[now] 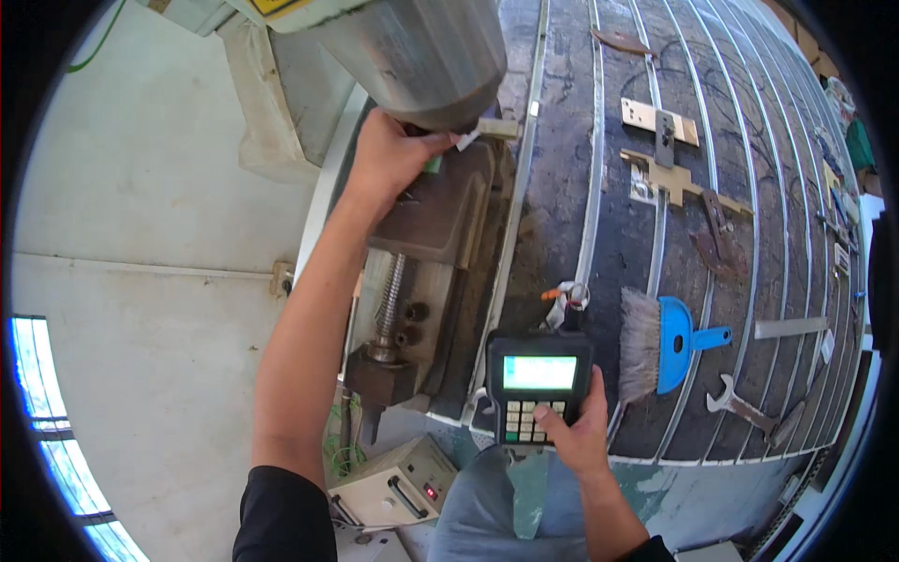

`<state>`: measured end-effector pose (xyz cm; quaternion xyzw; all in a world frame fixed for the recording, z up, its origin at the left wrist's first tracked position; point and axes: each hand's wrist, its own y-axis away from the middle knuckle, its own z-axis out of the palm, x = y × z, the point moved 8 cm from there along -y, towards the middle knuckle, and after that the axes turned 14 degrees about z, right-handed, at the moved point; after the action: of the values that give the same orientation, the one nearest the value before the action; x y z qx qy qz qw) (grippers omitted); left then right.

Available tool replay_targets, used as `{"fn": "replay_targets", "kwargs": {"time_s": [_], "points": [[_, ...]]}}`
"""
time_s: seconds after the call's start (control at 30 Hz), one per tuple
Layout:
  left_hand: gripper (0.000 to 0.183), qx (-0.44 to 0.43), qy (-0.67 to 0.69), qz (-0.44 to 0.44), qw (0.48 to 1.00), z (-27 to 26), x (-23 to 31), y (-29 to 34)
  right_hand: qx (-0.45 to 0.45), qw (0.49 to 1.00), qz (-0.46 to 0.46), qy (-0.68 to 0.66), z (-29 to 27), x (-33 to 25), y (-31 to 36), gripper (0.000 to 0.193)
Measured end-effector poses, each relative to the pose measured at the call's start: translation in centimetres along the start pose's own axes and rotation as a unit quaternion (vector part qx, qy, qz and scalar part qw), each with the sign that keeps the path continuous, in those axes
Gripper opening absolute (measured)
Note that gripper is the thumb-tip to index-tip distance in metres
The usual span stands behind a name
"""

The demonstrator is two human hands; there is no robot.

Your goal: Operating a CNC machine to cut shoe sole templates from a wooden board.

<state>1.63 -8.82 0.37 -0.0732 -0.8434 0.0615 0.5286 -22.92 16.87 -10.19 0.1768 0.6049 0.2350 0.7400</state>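
Note:
My left hand (393, 161) reaches up under the large metal spindle head (426, 61), fingers pinched together. A small white slip (467, 140) sticks out at its fingertips. Part of those fingers and whatever is under the spindle are hidden. Below the hand lies a vise (433, 211) with a dark, worn top, and a bit of green shows beside the wrist. My right hand (579, 426) grips a black handheld controller (494, 384) from its right side. The thumb rests on the keypad, beneath a lit screen.
A threaded screw (390, 300) runs from the vise toward me. On the slotted machine bed (562, 178) lie a blue-handled brush (674, 345), an open-end wrench (740, 405), clamped brass-coloured plates (670, 176) and a flat bar (791, 327). A beige box (398, 482) stands below at left.

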Motion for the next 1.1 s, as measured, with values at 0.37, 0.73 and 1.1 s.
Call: {"fn": "replay_targets", "kwargs": {"time_s": [0.37,0.73,1.1], "points": [[0.024,0.033,-0.023,0.050,0.998,-0.4,0.6,0.2,-0.018,0.999,-0.019,-0.024,0.3,-0.2,0.2,0.055],[0.025,0.045,-0.077,0.064,0.994,-0.4,-2.2,-0.5,-0.001,0.999,-0.042,0.024,0.6,-0.5,0.2,0.056],[0.017,0.123,-0.276,0.116,0.946,-2.6,6.6,4.8,-0.031,0.999,-0.011,0.007,0.4,-0.5,0.9,0.054]]}}
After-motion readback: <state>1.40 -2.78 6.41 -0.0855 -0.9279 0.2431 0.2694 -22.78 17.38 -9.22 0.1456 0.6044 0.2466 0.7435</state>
